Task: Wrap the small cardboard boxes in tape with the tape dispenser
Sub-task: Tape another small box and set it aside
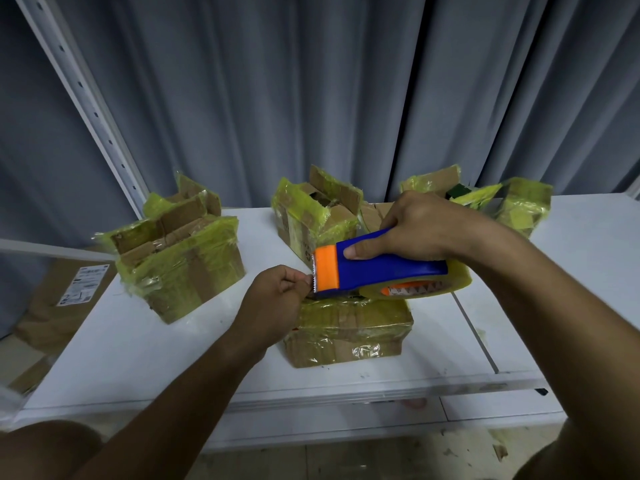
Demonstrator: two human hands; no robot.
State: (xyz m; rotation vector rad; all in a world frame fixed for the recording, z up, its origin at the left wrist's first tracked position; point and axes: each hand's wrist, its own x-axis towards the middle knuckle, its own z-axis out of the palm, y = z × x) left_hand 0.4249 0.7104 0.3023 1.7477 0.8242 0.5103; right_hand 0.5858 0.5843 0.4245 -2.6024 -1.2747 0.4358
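The blue-and-orange plastic tape dispenser [377,265] is gripped by the right hand [415,226] just above the closed, tape-wrapped cardboard box [349,330] — long axis running left-right. At its serrated left end, the tape is apparently pinched by the left hand [277,292], the nearer one.

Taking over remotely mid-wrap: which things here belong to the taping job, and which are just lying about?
Job:
- tape dispenser, gripped by right hand
- left hand, pinching at the dispenser's blade end
- near box under the dispenser
- left box, middle box, far right box

Lying about:
- labelled package below the white shelf
- grey curtain
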